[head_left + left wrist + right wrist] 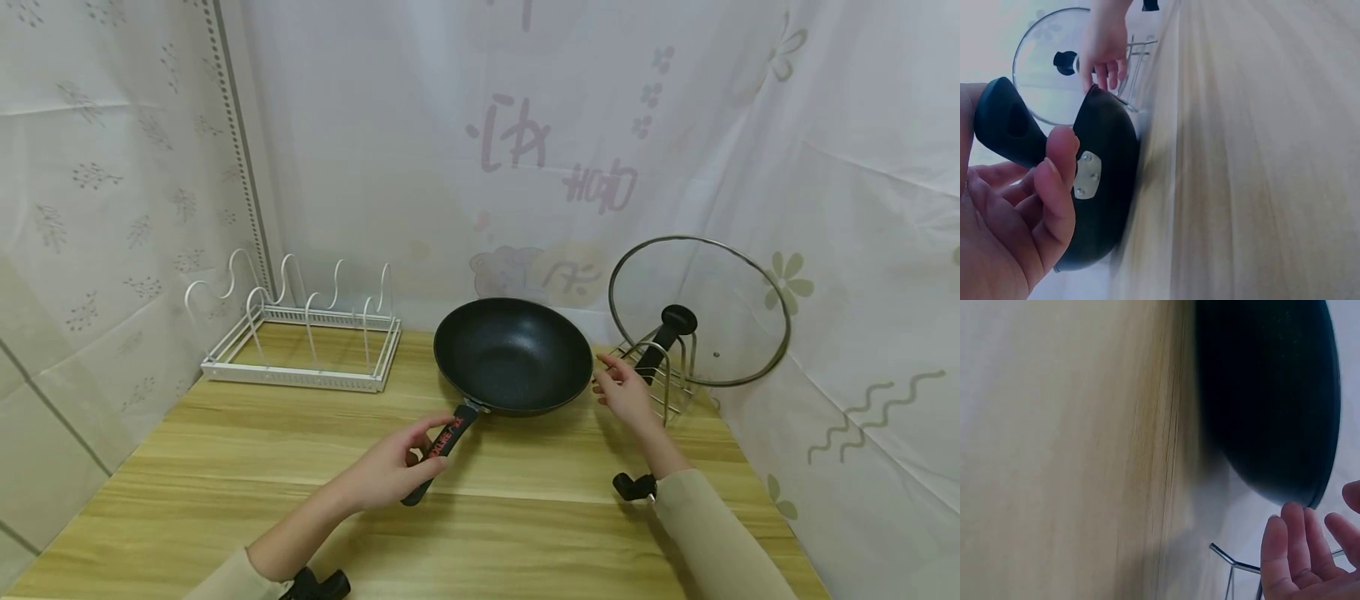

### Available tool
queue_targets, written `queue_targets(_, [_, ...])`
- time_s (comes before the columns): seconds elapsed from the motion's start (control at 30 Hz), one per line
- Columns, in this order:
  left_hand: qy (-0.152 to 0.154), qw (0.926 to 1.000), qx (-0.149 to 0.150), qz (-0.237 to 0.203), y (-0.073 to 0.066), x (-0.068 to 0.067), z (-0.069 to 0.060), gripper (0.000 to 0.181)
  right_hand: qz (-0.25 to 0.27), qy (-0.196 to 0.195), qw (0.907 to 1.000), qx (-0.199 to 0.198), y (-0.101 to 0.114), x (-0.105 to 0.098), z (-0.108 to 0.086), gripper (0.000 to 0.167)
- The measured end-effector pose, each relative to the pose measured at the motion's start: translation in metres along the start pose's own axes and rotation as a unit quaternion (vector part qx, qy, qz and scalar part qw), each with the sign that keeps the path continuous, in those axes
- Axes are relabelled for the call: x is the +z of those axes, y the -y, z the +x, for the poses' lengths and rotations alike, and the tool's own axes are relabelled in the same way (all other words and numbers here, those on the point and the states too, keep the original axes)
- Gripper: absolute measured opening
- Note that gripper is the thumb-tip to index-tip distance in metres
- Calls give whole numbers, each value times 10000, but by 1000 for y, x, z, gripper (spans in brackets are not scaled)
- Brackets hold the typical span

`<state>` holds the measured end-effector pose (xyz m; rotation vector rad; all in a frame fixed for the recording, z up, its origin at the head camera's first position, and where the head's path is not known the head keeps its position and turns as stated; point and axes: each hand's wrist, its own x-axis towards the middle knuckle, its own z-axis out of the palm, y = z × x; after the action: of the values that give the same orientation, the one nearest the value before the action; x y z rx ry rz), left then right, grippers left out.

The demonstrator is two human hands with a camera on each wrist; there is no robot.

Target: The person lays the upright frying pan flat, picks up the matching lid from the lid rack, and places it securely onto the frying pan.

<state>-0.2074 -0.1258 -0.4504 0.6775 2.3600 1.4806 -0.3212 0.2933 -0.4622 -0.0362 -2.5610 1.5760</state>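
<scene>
Shows, nearest, a black handle (452,430) with red lettering, then a deep, round black pan (513,354) with a soft sheen inside, mouth up at the middle of the worktop (510,525). Has, farther off, a wire stand (667,387) partly hidden by the right hand (624,393), propping a metal-rimmed glass lid (720,304) on edge, with a white rack (292,379) to the pan's left and a printed cloth (405,142) behind. Curls the left hand (386,471) loosely round the handle, and holds the right with fingers loosely extended beside the pan's right rim, too close to tell whether touching.
</scene>
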Motion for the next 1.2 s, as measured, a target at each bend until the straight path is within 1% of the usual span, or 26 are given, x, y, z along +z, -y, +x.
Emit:
queue_targets(0.07, [-7, 10000, 7, -70, 1, 1, -1, 61, -38, -9, 10000, -23, -2, 2, 6, 51])
queue_targets(0.2, [-26, 9999, -17, -149, 2, 3, -1, 62, -8, -4, 10000, 70, -5, 6, 15, 52])
queue_targets(0.3, [-43, 9999, -47, -126, 3, 3, 0, 62, 190, -84, 9996, 181, -5, 8, 19, 50])
queue_targets(0.4, [-102, 9999, -94, 10, 3, 4, 0, 60, 474, -180, 9983, 301, -4, 9, 21, 49])
queue_targets(0.53, [-188, 9996, -132, 156, 2, 3, 0, 58, 918, -284, 9944, 432, -2, 13, 21, 48])
queue_targets(0.67, [-200, 9996, -68, 163, 2, 2, 0, 59, 1220, -363, 9909, 437, -2, 17, 20, 47])
queue_targets(0.83, [-186, 9997, 1, 126, 2, 2, 0, 60, 1353, -426, 9891, 390, -3, 20, 18, 47])
queue_targets(1.07, [-248, 9994, -72, 210, 3, -1, 0, 60, 1360, -500, 9888, 347, -5, 21, 15, 46])
queue_targets(1.2, [-290, 9991, -66, 310, 5, -4, -1, 59, 1479, -490, 9870, 407, -4, 22, 12, 46])
